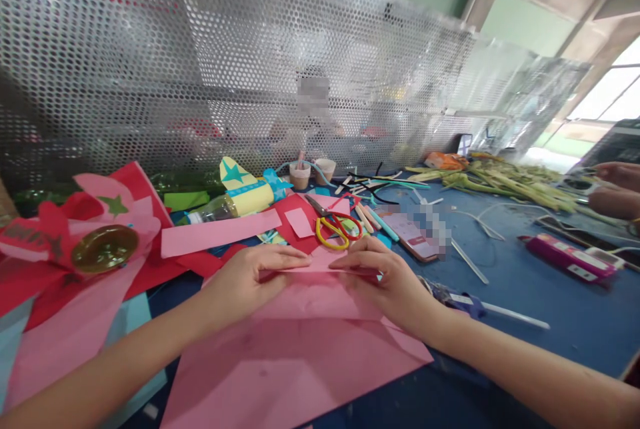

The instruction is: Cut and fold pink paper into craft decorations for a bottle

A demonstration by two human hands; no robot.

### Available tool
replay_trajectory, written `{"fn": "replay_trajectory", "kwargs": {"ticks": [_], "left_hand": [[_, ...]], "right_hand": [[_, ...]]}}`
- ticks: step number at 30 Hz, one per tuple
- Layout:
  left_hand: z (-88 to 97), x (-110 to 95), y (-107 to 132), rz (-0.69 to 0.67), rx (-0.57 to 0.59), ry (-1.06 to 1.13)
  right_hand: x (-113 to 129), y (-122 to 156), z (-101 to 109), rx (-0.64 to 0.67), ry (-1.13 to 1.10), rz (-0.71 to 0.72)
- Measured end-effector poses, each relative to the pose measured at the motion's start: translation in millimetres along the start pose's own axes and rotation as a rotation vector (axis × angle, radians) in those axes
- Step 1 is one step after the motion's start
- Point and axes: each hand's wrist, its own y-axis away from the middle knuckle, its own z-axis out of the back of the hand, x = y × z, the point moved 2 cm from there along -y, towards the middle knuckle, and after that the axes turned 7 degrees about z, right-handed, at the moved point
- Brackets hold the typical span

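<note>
Between my two hands is a piece of pink paper, its upper edge pinched on both sides. My left hand has fingers on top and thumb below the paper's left end. My right hand grips the right end the same way. A larger pink sheet lies flat on the blue table beneath. Just beyond my hands are scissors with yellow and red handles, resting on pink and red paper. A pink strip lies beyond my left hand.
Left stands a red and pink paper craft around a bottle. Behind are a yellow-wrapped bottle and cups. A phone, a glue stick, a purple box and plant stalks lie right. Another person's hand shows far right.
</note>
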Motion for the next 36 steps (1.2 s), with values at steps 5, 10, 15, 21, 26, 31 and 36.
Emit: {"fn": "replay_trajectory", "kwargs": {"ticks": [5,10,15,21,26,31,36], "left_hand": [[2.3,-1,4,-0.123,-0.063,-0.012],[3.4,-7,8,-0.330,-0.081,-0.150],[8.0,5,15,-0.333,0.042,-0.309],[9.2,26,20,-0.286,0.136,-0.318],[8.1,24,21,-0.237,0.084,-0.305],[6.9,17,22,-0.082,0.016,-0.251],[8.6,17,20,0.071,-0.044,-0.288]], "right_hand": [[0,2,5,0.085,0.087,0.214],[0,3,13,0.186,0.206,0.365],[6,7,19,0.253,0.350,0.412],[15,13,24,0.256,0.469,0.465],[17,32,63,-0.007,0.605,0.087],[12,92,103,-0.108,0.914,-0.634],[8,139,89,-0.011,0.807,-0.783]]}}
